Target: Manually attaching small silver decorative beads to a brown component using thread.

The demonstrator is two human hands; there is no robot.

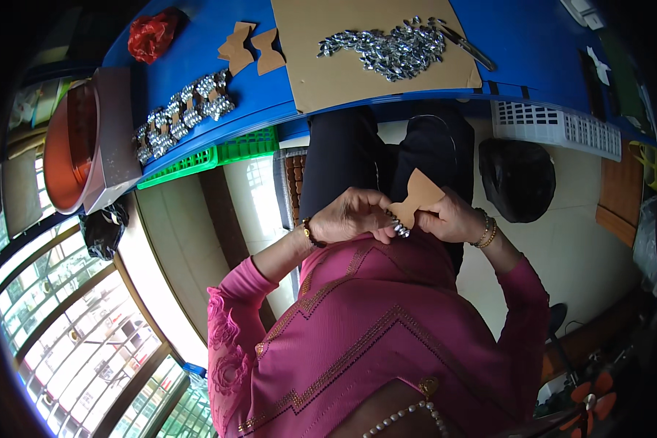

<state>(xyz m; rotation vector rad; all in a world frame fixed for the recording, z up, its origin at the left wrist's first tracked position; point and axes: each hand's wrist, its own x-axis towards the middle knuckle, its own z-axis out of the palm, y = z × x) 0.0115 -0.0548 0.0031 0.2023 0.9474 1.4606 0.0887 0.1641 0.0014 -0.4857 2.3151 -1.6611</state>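
Observation:
Above my lap is a tan bow-shaped cutout [422,193], tilted, with a short run of silver gems [399,226] along its lower left end. My right hand [449,217] grips its right side, thumb lying over the face. At the gemmed end, my left hand [349,217] is closed in a pinch on the cutout; its fingertips partly cover that end. On the table ahead, loose silver gems [401,52] lie heaped on a cardboard sheet [310,80], beside dark tweezers [469,48]. Plain tan cutouts [270,52] rest left of the sheet.
Several gem-covered bows [190,109] line the blue table's [263,98] left front edge, near a crumpled red bag [152,36]. Below the table sit a green basket [219,152] and a white basket [555,130]. A black bag [517,179] stands on the floor at right.

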